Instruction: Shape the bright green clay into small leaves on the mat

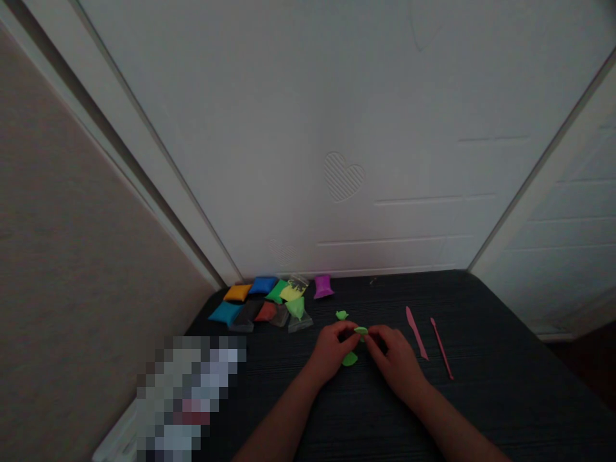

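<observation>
Between my two hands is a small piece of light green modelling clay (360, 330), pinched by the fingertips from both sides. My left hand (333, 348) closes on its left edge, and my right hand (393, 357) grips its right edge. Just beyond my left fingers lies a small green clay shape (341, 315) on the dark table. A flat, leaf-like green clay piece (350, 359) rests below the left fingertips, partly hidden by them. To the right of my right hand lie a pink plastic clay knife (416, 333) and a thin pink modelling stick (441, 348).
Several coloured clay packets, among them an orange one (237, 292), a teal one (226, 313) and a purple one (324, 287), lie along the back left of the dark table (500, 385). A pixelated object (187, 398) occupies the left edge. A white panel (289, 128) rises behind.
</observation>
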Demonstrator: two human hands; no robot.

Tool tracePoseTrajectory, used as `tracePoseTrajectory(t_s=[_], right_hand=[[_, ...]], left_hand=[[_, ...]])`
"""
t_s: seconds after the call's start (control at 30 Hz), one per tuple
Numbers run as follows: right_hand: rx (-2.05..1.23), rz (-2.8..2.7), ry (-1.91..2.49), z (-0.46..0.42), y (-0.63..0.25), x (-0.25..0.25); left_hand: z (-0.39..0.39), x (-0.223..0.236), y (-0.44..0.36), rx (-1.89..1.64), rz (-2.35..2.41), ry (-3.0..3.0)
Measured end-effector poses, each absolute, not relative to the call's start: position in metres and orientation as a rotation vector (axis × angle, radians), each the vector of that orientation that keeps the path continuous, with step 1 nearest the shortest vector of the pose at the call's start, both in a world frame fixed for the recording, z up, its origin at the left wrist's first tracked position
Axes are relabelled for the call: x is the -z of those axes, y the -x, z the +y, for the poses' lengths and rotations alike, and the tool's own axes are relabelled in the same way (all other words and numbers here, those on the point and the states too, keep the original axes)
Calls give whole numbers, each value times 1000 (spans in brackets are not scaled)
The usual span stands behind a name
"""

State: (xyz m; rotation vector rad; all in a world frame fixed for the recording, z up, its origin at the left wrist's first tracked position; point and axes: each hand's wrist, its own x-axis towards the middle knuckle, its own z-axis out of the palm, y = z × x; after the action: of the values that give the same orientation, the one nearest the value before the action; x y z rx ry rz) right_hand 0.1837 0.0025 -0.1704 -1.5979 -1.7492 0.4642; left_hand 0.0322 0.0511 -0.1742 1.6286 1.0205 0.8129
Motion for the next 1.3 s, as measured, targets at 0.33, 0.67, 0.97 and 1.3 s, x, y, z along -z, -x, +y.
tracePoseTrajectory(t_s=[0.33,0.67,0.97,1.3], right_hand=[[-449,-1755,1583,2,-183,173],[-466,-1756,1553,3,-183,173],[-464,-1749,1550,3,-183,173],[-470,-1792,1530,4,-184,170]], left_hand=[[51,177,-32,-834,1013,-1638],[50,175,-32,-837,996,-1615],[50,176,-33,-852,986,-1658],[52,177,-34,-844,961,-1596]])
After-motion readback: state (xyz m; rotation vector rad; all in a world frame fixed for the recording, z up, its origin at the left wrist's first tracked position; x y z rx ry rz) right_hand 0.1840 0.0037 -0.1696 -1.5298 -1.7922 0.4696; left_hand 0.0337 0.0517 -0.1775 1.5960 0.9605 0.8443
